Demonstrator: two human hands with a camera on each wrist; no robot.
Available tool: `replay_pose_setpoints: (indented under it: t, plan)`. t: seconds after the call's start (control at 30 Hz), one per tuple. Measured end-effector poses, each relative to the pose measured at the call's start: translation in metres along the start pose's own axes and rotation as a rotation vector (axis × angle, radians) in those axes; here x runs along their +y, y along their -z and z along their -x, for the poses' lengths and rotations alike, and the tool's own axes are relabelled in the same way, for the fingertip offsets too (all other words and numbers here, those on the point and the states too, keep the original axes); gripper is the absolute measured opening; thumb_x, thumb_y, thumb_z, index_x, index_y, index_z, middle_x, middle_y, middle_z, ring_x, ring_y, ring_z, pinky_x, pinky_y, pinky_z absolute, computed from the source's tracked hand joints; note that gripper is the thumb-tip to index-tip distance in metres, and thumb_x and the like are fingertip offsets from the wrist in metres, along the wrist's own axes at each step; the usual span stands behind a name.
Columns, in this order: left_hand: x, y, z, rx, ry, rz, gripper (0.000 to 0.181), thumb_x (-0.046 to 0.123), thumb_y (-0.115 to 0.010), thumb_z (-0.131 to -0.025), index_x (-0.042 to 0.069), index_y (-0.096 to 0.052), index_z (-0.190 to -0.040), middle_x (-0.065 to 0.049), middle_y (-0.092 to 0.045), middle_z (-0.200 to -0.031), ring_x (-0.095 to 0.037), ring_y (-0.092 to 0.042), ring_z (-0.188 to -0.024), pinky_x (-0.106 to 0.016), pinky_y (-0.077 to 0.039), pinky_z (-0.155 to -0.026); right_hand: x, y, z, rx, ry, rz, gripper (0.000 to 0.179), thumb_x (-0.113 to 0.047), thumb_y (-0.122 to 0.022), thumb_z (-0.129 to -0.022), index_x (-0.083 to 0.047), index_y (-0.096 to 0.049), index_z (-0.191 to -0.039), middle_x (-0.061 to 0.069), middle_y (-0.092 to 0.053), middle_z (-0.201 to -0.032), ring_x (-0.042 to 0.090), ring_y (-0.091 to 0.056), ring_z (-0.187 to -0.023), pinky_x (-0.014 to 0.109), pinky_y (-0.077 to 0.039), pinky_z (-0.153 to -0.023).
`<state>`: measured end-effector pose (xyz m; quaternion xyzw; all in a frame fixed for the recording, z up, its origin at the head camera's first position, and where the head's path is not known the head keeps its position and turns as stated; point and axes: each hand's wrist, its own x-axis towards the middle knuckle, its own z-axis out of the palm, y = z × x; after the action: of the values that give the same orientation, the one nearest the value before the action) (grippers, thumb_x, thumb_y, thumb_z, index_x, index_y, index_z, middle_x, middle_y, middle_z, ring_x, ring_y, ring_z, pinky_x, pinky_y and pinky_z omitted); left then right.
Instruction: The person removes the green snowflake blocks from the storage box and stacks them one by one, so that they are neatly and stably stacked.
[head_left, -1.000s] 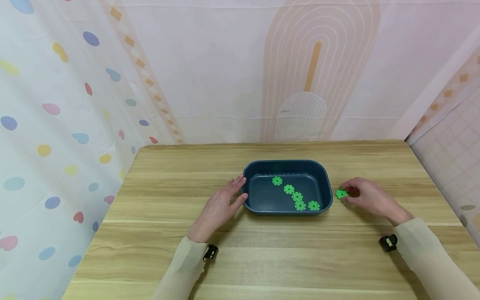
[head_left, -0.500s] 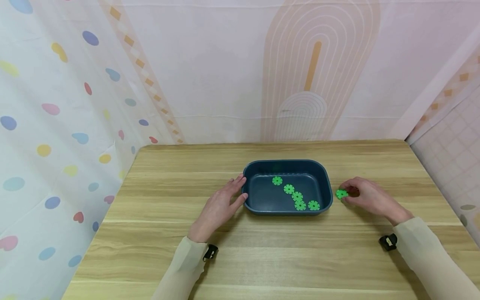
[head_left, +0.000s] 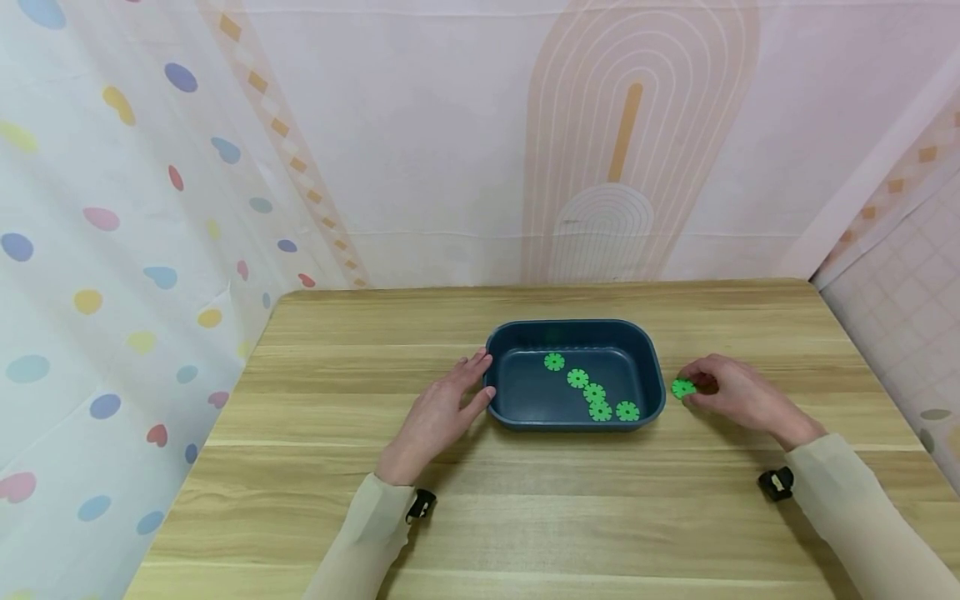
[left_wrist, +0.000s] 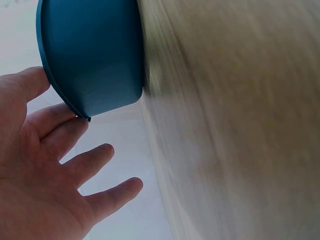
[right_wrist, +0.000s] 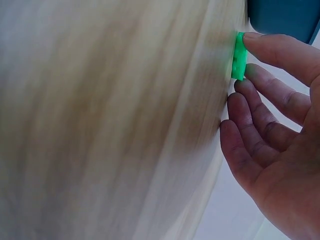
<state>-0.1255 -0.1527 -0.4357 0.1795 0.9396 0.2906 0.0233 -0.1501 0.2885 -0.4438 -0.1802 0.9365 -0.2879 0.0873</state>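
Note:
A dark blue rectangular tub (head_left: 525, 425) stands on the wooden table. My left hand (head_left: 438, 412) rests its thumb and fingertips on the tub's left rim, fingers fairly straight; in the left wrist view two lower fingers (left_wrist: 115, 197) spread free of it. Several flat green notched discs (head_left: 577, 379) lie inside the tub, two of them overlapping. Just right of the tub, my right hand (head_left: 738, 400) pinches another green notched disc (head_left: 682, 388) between thumb and index finger. From the right wrist view, that disc (right_wrist: 239, 56) shows edge-on, low at the tabletop, and the other fingers curl beneath the palm.
The wooden table (head_left: 570, 517) reaches back to a patterned curtain (head_left: 442, 150), with a spotted curtain (head_left: 135, 275) along the left side. Each sleeve carries a small black wrist camera (head_left: 777, 485) on its inner side.

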Motion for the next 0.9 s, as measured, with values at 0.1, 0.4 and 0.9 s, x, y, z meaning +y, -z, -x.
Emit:
replay_pose_setpoints:
  t: [0.1,0.4,0.9]
  plan:
    - [0.0,0.0,0.0,-0.001,-0.001,-0.001,0.057,0.036,-0.056,-0.108,0.013,-0.043,-0.159,0.0,-0.035,-0.166,-0.031,-0.033,-0.152,-0.06,-0.033,-0.118,0.0,0.0,0.001,0.001,0.004,0.002,0.03,-0.013,-0.081,-0.091,0.002,-0.071,-0.115,0.01,-0.069,-0.106,0.022,-0.062,-0.093,0.04,-0.054,-0.08]
    - [-0.001,0.0,0.0,-0.004,-0.001,-0.012,0.057,0.037,-0.055,-0.108,0.013,-0.043,-0.159,-0.001,-0.035,-0.166,-0.031,-0.033,-0.152,-0.06,-0.033,-0.118,-0.003,0.001,0.005,0.01,0.006,-0.024,0.035,-0.012,-0.079,-0.092,0.003,-0.069,-0.121,0.011,-0.07,-0.112,0.023,-0.064,-0.097,0.041,-0.056,-0.084]
    - [-0.003,-0.001,-0.002,0.003,-0.021,-0.011,0.057,0.036,-0.056,-0.108,0.012,-0.044,-0.158,-0.006,-0.038,-0.165,-0.034,-0.035,-0.151,-0.059,-0.035,-0.117,-0.018,0.004,0.025,0.049,-0.015,-0.049,0.047,-0.021,-0.076,-0.097,0.004,-0.064,-0.135,0.026,-0.063,-0.135,0.045,-0.06,-0.123,0.063,-0.051,-0.098]
